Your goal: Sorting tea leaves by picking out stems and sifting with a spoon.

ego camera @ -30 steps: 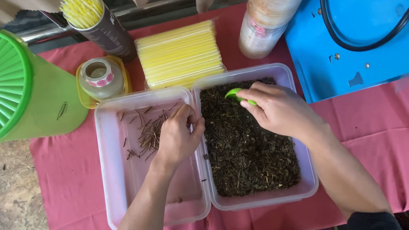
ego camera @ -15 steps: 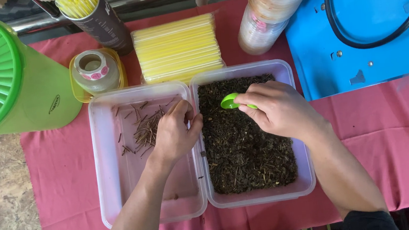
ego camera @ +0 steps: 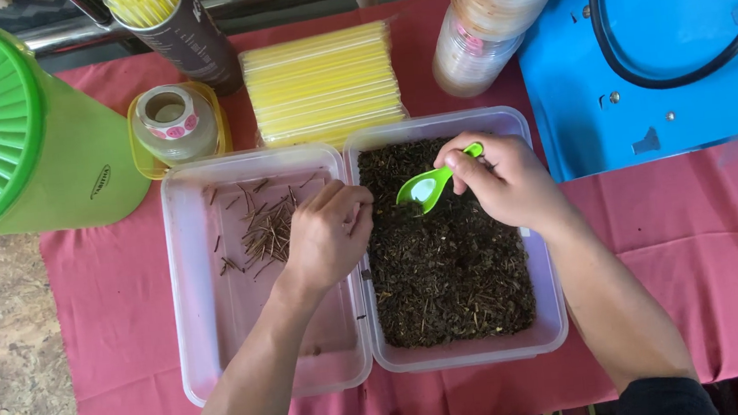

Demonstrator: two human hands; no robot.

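Two clear plastic tubs sit side by side on the red cloth over my tabletop. The right tub [ego camera: 553, 325] is filled with dark, crumbly dried leaves [ego camera: 447, 272]; the left tub [ego camera: 201, 341] holds only a small scatter of thin brown stems [ego camera: 268, 231]. My right hand [ego camera: 506, 181] grips one small green plastic spoon [ego camera: 426, 188] above the leaves. My left hand [ego camera: 326, 234] is curled shut over the tubs' shared edge, fingertips pinched; I cannot tell what they hold. Behind lie one pack of yellow straws [ego camera: 326, 85], one ribbed green jug [ego camera: 10, 134] and one small lidded jar [ego camera: 171, 118].
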